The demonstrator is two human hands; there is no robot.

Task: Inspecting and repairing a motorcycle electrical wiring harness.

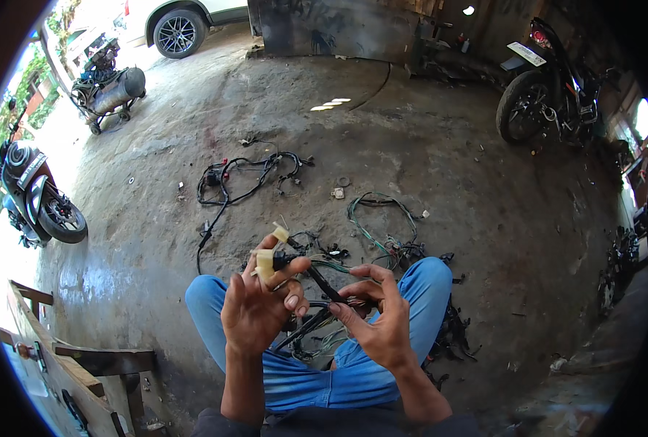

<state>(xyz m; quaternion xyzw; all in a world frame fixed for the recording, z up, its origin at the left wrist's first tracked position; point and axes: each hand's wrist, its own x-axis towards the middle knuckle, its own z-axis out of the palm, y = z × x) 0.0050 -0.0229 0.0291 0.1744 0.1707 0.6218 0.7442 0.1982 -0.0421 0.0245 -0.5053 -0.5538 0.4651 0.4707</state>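
Above my lap, my left hand (260, 309) is turned palm up, its fingers curled around the end of a wiring harness. Two cream plastic connectors, the larger connector (265, 264) and a smaller connector (281, 234), stick out at its fingertips. A black-wrapped stretch of the wiring harness (322, 282) runs from there to my right hand (379, 320), which pinches it between thumb and fingers. More loose wires (322, 342) hang between my legs below both hands. My fingers hide part of the harness.
On the concrete floor ahead lie a black wiring harness (229, 195) and a coil of green wire (351, 211). Dark wire bundles (455, 331) lie beside my right knee. Motorcycles (44, 193) stand left and far right, a compressor (116, 91) far left, a wooden bench (98, 360) near left.
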